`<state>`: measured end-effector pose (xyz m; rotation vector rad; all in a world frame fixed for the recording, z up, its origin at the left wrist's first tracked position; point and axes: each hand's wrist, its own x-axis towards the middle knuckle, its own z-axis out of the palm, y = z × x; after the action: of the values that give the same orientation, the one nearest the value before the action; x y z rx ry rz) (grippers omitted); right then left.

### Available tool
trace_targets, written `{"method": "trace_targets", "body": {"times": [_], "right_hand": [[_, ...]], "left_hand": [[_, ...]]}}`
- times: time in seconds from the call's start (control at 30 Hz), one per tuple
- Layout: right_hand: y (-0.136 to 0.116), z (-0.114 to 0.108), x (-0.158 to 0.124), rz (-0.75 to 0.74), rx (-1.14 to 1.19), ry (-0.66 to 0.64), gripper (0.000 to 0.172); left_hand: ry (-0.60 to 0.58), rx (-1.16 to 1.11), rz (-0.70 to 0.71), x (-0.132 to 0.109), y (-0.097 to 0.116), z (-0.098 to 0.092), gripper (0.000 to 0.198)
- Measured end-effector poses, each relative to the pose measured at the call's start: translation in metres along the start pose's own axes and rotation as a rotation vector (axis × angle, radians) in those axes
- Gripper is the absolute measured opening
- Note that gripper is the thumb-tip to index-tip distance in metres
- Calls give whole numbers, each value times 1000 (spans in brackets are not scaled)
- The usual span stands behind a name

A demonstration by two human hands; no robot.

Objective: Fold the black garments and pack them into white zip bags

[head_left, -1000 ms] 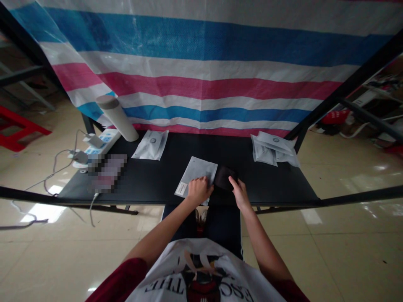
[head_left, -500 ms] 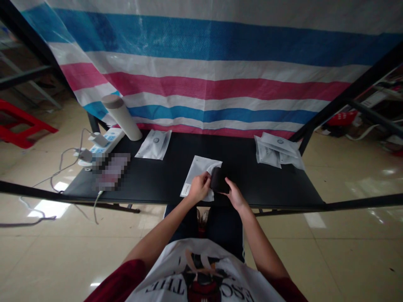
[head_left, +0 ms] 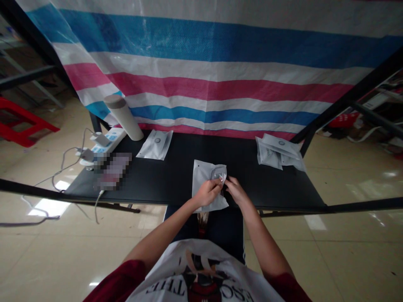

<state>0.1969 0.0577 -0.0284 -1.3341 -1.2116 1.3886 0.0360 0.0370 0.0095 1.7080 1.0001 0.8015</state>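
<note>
A frosted white plastic bag (head_left: 200, 175) lies at the front edge of the black table, its opening turned to the right. My left hand (head_left: 208, 193) is closed on the bag, fingers curled over its right part. At the opening, my right hand (head_left: 235, 189) has its bent fingers pinched against the bag's edge. A greyish shape shows through the film near the fingers, and a bit of something dark is visible between the hands; most of it is hidden.
One filled frosted bag (head_left: 155, 145) lies at the back left, several more bags (head_left: 280, 152) at the right. A tumbler (head_left: 124, 118), a power strip (head_left: 108, 144) with plugs and a blurred-out phone (head_left: 115, 170) stand left. A striped sheet (head_left: 204, 90) hangs behind the table (head_left: 176, 180).
The dark flat item that showed between my hands is now mostly out of sight at the bag. The bag has turned upright and shifted right; my left hand has moved right with it.
</note>
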Motion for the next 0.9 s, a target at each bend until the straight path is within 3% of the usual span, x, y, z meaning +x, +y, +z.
{"method": "trace_targets", "body": {"times": [0.1, 0.23, 0.4, 0.53, 0.63, 0.8, 0.9], "right_hand": [[7, 12, -3, 103, 211, 32, 45], [14, 14, -7, 142, 146, -75, 39], [13, 12, -3, 52, -60, -51, 31], [11, 21, -1, -85, -17, -34, 26], [10, 23, -3, -101, 23, -30, 29], [6, 10, -2, -65, -30, -100, 30], [4, -1, 1, -62, -46, -18, 31]], "left_hand": [[-3, 98, 16, 0, 3, 4, 22], [52, 336, 34, -4, 9, -3, 19], [47, 428, 64, -8, 12, -3, 22], [27, 445, 100, -7, 8, 9, 22], [91, 469, 95, -8, 7, 13, 22], [174, 494, 165, -12, 10, 2, 29], [142, 557, 189, -15, 5, -4, 40]]}}
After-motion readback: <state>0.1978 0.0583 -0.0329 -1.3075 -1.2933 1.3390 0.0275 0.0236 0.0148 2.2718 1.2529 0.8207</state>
